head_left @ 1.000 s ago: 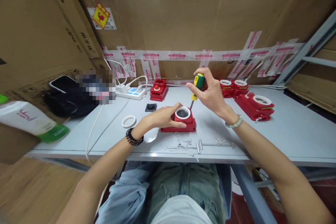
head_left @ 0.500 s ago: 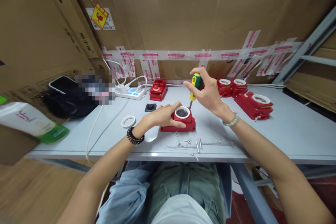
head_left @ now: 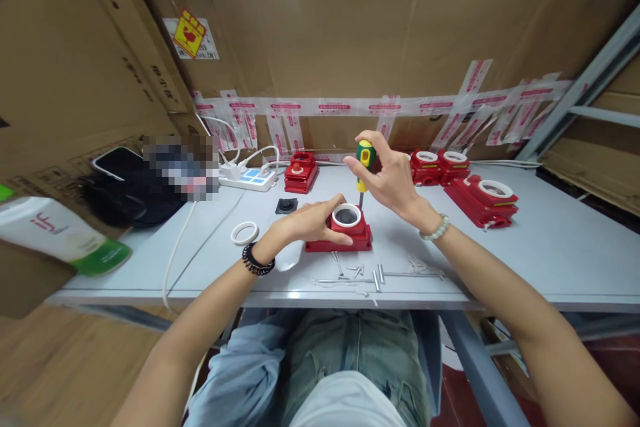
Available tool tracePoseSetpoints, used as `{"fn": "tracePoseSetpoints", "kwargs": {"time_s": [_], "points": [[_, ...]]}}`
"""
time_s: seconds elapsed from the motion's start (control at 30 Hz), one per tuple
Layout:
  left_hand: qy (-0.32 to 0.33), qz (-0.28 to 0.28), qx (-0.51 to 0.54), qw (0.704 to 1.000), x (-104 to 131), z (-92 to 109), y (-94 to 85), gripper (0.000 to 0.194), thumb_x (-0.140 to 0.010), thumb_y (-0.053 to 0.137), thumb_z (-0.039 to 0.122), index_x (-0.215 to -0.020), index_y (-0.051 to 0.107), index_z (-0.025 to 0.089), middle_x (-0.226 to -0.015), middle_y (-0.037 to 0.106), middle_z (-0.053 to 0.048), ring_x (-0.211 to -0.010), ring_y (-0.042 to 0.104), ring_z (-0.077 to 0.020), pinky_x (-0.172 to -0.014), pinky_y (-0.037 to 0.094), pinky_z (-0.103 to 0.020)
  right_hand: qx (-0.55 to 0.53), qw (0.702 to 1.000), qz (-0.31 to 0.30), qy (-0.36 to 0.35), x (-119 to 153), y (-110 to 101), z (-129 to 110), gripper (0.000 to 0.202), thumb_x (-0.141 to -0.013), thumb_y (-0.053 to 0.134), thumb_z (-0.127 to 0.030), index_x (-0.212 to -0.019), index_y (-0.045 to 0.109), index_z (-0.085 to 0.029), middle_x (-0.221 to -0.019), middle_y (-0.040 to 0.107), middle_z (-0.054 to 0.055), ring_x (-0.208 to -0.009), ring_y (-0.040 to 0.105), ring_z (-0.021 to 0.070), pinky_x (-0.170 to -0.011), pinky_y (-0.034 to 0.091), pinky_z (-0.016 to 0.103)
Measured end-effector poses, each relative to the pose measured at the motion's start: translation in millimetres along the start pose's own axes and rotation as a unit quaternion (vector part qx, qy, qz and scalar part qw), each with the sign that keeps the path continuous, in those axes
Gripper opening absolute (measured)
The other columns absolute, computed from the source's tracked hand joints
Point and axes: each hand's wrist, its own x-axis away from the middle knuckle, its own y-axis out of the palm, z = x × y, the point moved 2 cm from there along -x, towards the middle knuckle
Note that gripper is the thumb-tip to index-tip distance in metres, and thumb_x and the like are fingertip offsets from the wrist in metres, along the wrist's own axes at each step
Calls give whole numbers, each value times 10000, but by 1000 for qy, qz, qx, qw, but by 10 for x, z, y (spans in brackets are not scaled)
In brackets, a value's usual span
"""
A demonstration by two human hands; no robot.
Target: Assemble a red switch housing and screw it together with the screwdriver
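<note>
My left hand (head_left: pixel 320 220) is closed around the left side of a red housing (head_left: pixel 345 245), pressing it to the table. On top of the housing sits a white ring (head_left: pixel 347 215) around a dark round centre. My right hand (head_left: pixel 387 173) grips a yellow and green screwdriver (head_left: pixel 366 159) by its handle, held nearly upright. The shaft points down to the housing's far right corner; the tip is hidden behind the ring's edge. Several screws (head_left: pixel 357 271) and metal pins (head_left: pixel 379 278) lie on the near side of the housing.
A loose white ring (head_left: pixel 245 233) and a black square part (head_left: pixel 287 205) lie to the left. More red housings (head_left: pixel 483 200) stand at the right, with a smaller red unit (head_left: pixel 301 172) behind. A power strip (head_left: pixel 249 177), a phone (head_left: pixel 120 163) and a tube (head_left: pixel 60 233) are at the left.
My right hand has shifted slightly left, and the screwdriver has gone from leaning right to nearly upright. My left hand and the red housing have stayed in place.
</note>
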Motion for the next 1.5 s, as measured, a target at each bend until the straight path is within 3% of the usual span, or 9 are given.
{"fn": "tracePoseSetpoints", "kwargs": {"time_s": [0.2,0.43,0.6,0.73,0.87,1.0,1.17,1.3,1.5], "points": [[8,1,0,1000,4,-4,2,689,-736,637,708,-1198,424,244,-1125,670,-87,-911,640,-277,-738,423,-317,-191,973,-125,36,-28,-53,100,310,-915,515,-361,-1201,481,-244,-800,602,-15,-651,605,135,-588,465,262],[8,2,-11,1000,-6,-16,8,685,-735,630,717,-1173,415,237,-1093,670,-92,-875,639,-282,-705,418,-318,-34,999,3,18,34,20,36,316,-833,669,-457,-1027,534,-248,-706,526,-48,-543,458,102,-554,417,262],[13,1,-1,1000,-3,-7,-2,661,-743,640,697,-1168,423,239,-1099,672,-83,-902,640,-274,-733,423,-318,-169,975,-144,2,17,-134,35,565,-893,592,-331,-1402,351,-298,-1081,630,43,-925,655,182,-756,543,323],[14,0,6,1000,10,-3,-11,647,-746,648,680,-1171,430,245,-1075,676,-71,-898,641,-271,-750,422,-323,-239,932,-271,-11,-40,-291,44,488,-874,634,-324,-1313,427,-277,-1097,619,60,-987,656,196,-797,555,351],[5,-3,-11,1000,9,4,-14,651,-751,634,692,-1174,430,241,-1028,685,-71,-852,643,-269,-736,423,-326,-143,976,-162,22,-45,-197,36,401,-770,751,-385,-1057,519,-230,-813,579,-13,-678,582,144,-632,503,300],[5,-1,-16,1000,3,4,-9,678,-741,631,709,-1183,425,238,-1076,679,-86,-887,642,-279,-736,429,-326,-21,998,-42,44,10,-30,20,386,-820,687,-393,-1119,505,-230,-676,488,-60,-536,439,118,-577,431,296],[9,1,-11,1000,2,-5,-11,681,-745,622,711,-1192,429,235,-1097,667,-91,-898,636,-280,-736,423,-326,-120,982,-148,3,-44,-187,51,387,-870,620,-358,-1213,482,-247,-944,607,19,-818,617,170,-803,519,373],[8,-3,3,1000,6,-5,-18,679,-736,631,715,-1185,434,244,-1047,676,-78,-853,635,-273,-722,419,-324,-243,937,-250,27,-82,-289,72,438,-832,682,-391,-1190,476,-244,-918,616,21,-869,673,195,-730,568,358],[13,2,14,1000,-1,-6,-14,662,-730,654,689,-1164,448,233,-1035,678,-79,-865,634,-268,-733,434,-323,-71,996,-20,53,3,-66,81,467,-755,748,-481,-1066,475,-266,-698,554,-30,-553,530,151,-493,457,309]]}}
